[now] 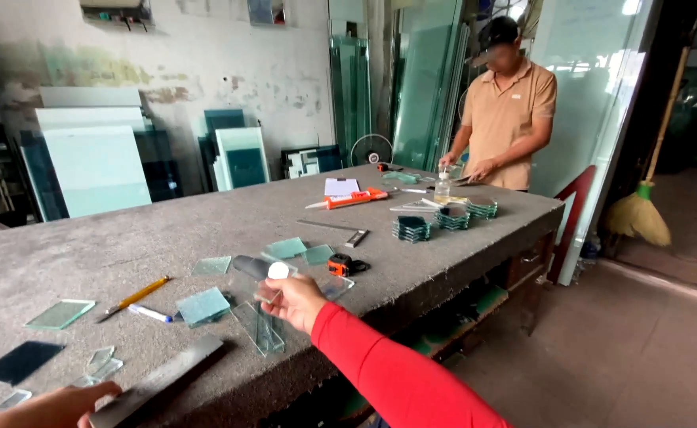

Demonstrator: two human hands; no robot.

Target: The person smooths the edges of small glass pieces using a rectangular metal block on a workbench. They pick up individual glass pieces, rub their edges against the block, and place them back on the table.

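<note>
Two hands work at the grey felt-covered counter [206, 222]: the right hand [295, 301] pinches a small clear glass pane [265, 287] above its edge, the left hand [55, 404] rests on a long dark metal straightedge [158, 380], fingers' spread unclear.

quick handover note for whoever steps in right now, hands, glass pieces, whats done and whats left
Right hand: holds a small clear glass piece above the table edge.
Left hand: rests on a long metal straightedge.
Nearby: loose cut glass pieces, a yellow glass cutter, a pen, a tape measure.
Done: stacks of cut glass sit at the far end by another person.
Left: loose pieces remain unstacked.
</note>
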